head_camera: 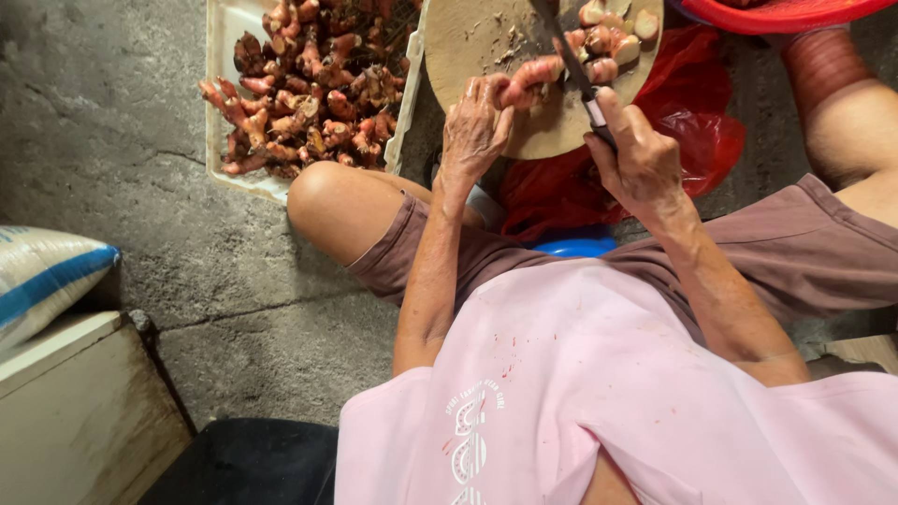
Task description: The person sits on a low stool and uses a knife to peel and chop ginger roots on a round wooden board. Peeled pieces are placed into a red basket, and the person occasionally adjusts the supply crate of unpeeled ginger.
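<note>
At the bottom of the frame a pink shirt (599, 393) and brown shorts (804, 243) were seen, with a bare knee (327, 196) raised at centre left. A white sack with a blue stripe (42, 276) lay at the left edge above a pale wooden box (75, 411), and a blue object (575, 247) showed between the legs.

Just above centre, the left hand (474, 131) was closed over the near end of a pinkish ginger root (528, 77), which was pressed down on a round wooden cutting board (486, 47) at the top middle of the frame. The right hand (641, 159), right of centre, was wrapped fully around the handle of a knife (575, 70); its dark blade was laid across the root just beyond the left fingers. Cut pieces of root (608, 37) were heaped on the far right part of the board.

A red plastic bag (692, 131) lay under and right of the board. At the upper left a white tray (220, 56) was filled with whole ginger roots (309, 84). A red basin (786, 14) was partly seen at the top right corner.
</note>
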A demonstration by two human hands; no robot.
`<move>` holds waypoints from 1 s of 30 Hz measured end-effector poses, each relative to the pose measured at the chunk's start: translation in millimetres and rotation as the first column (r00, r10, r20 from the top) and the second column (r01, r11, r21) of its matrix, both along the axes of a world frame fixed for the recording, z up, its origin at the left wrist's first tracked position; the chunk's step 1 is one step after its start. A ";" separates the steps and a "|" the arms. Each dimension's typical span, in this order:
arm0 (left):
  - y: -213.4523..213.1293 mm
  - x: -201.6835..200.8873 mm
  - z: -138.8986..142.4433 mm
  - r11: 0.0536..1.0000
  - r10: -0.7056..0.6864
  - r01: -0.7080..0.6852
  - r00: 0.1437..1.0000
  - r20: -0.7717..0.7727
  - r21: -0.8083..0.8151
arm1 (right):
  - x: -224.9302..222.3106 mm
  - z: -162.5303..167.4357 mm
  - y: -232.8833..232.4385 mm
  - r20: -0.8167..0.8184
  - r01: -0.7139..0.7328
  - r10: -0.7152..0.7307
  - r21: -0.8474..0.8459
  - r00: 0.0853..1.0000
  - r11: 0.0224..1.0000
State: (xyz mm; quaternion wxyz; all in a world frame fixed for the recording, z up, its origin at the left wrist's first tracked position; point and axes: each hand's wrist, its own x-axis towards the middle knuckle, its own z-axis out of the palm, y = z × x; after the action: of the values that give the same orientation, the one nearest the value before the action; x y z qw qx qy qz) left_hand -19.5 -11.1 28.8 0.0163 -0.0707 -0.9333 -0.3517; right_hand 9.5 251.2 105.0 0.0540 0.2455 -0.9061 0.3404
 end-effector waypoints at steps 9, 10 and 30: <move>-6.7 -6.9 -26.8 0.997 0.073 -0.073 0.997 0.027 -0.007 | -13.4 -37.3 8.7 0.537 0.077 -0.090 0.047 0.839 0.996; -7.2 -7.8 -26.7 0.998 0.063 -0.063 0.997 0.052 -0.003 | -13.1 -33.4 9.0 0.430 0.063 -0.070 0.031 0.900 0.998; -2.1 -29.5 -32.2 0.996 0.047 -0.059 0.986 0.162 0.069 | -6.1 -15.9 14.3 0.188 0.064 -0.073 0.056 0.979 0.996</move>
State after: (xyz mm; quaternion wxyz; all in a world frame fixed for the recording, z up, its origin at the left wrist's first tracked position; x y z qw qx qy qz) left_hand -49.0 -13.2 -3.4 -0.0468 -0.0167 -0.9196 -0.3898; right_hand 3.4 265.6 89.1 -0.0272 0.1817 -0.9231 0.3377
